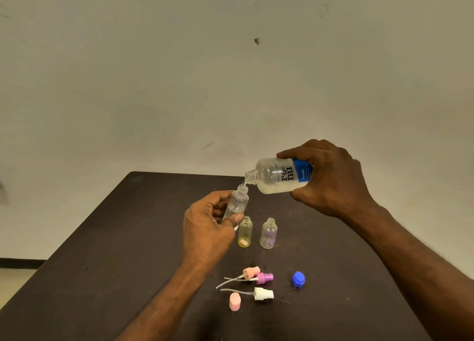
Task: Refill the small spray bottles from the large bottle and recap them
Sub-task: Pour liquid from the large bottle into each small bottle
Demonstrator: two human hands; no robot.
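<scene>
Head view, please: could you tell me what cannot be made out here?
- Fill level of the clear small bottle: the left hand covers its lower part.
- Small print on the large bottle: too small, and the right hand covers the label's end.
- The table: its near part is cut off by the bottom edge.

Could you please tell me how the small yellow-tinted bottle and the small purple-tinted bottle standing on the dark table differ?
The small yellow-tinted plastic bottle stands left, just beside the left hand; the small purple-tinted plastic bottle stands right, apart from both hands. The yellow-tinted bottle has a pale pinkish patch at its base; the purple-tinted bottle shows none. Both stand upright and uncapped on the dark table, looking alike in shape and size.
</scene>
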